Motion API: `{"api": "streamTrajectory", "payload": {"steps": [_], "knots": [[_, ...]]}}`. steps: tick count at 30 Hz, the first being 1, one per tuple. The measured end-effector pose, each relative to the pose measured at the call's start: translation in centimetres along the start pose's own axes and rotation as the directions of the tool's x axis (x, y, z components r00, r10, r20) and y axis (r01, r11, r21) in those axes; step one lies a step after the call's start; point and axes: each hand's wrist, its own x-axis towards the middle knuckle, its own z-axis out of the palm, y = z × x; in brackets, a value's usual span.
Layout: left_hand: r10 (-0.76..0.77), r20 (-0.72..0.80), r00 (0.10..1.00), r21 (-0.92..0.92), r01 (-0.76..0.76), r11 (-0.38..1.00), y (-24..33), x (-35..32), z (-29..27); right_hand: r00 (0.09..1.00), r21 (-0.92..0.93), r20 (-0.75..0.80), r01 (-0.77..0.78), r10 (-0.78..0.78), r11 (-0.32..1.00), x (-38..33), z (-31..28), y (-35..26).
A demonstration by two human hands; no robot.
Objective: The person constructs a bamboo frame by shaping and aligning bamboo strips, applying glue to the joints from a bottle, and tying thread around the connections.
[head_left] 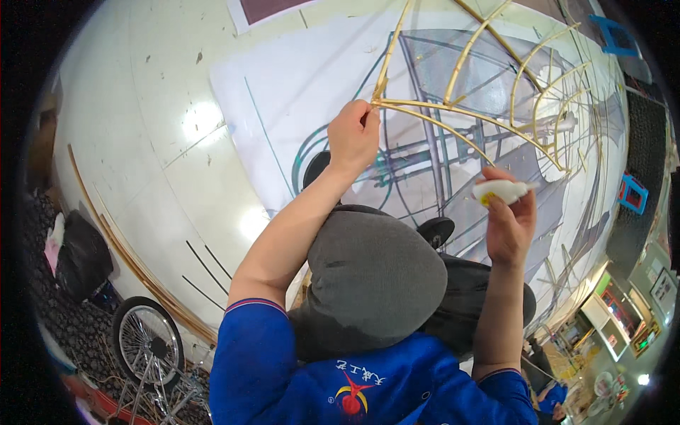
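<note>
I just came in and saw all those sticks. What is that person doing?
A person in a blue shirt is working on a curved frame of thin bamboo strips that stands over a big printed drawing on the floor. The left hand pinches the point where several strips meet. The right hand holds a small white squeeze bottle with its tip near the frame, not touching it. More long strips lie on the floor to the left, beside a bicycle wheel.

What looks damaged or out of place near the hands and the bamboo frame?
Nothing stands out. The left hand pinches a joint of the bamboo frame, the right hand holds a glue bottle, and the drawing sheet lies flat.
</note>
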Motion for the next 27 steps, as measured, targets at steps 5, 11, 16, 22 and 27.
{"api": "streamTrajectory", "payload": {"steps": [5,11,16,22,27], "knots": [[0.162,-0.016,0.987,0.144,-0.158,0.977,-0.4,-0.9,-0.2,0.983,-0.042,-0.102,0.147,-0.151,0.988,-6.2,-5.4,-3.6],[-0.243,0.561,0.792,0.661,-0.252,0.707,-6.2,-6.1,-2.7,0.947,-0.032,-0.178,0.265,-0.266,0.964,-11.8,-8.8,-4.6],[-0.371,0.603,0.706,0.661,-0.182,0.728,-10.3,-10.1,-9.1,0.907,0.06,-0.237,0.372,-0.349,0.926,-13.4,-9.9,-4.3],[-0.306,0.628,0.716,0.676,-0.306,0.671,-6.5,-10.5,-8.3,0.858,0.113,-0.395,0.4,-0.329,0.909,-15.5,-12.1,-4.7],[-0.319,0.651,0.688,0.692,-0.365,0.623,-4.3,-7.8,-9.2,0.858,-0.009,-0.341,0.405,-0.383,0.914,-14.0,-12.0,-1.7]]}}
